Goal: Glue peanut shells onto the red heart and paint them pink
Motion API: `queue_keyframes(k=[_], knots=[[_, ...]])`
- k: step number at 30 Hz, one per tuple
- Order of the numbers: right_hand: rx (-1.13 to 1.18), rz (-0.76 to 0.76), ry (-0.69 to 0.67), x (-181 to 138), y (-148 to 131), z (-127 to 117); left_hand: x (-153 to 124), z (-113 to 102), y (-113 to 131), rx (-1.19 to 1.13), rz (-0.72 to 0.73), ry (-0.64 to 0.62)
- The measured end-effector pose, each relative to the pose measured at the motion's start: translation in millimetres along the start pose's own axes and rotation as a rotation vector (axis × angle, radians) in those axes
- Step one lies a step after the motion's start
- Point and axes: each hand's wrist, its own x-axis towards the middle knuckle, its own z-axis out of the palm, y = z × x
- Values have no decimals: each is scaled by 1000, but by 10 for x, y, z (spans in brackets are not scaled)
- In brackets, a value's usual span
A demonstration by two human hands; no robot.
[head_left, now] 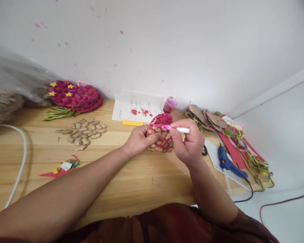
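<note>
My left hand grips the left edge of a round red disc covered with peanuts, its thumb lying across the front. The peanuts along the disc's upper part are painted magenta, while the lower ones keep their tan colour. Between the fingers and thumb of my right hand is a paintbrush with a white handle. Its pink-stained tip points left and lies over the peanuts near the border of the painted part. Just behind the disc stands a small clear cup stained with magenta paint.
Loose peanuts lie to the left, with finished-looking magenta discs behind them. A blue glue gun, cardboard discs and green yarn are on the right. Star cutouts rest on white paper by the paint-spattered wall.
</note>
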Motion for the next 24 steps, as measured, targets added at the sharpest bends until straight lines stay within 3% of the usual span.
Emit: queue_keyframes(k=[13,18,24], knots=[[42,4,32,4,58,-7,-8,16,26,-178,-114,-45],[49,-27,-16,0,55,-8,-10,16,25,-169,-107,-46],[40,0,45,8,74,-4,-19,19,20,-186,-128,-50]])
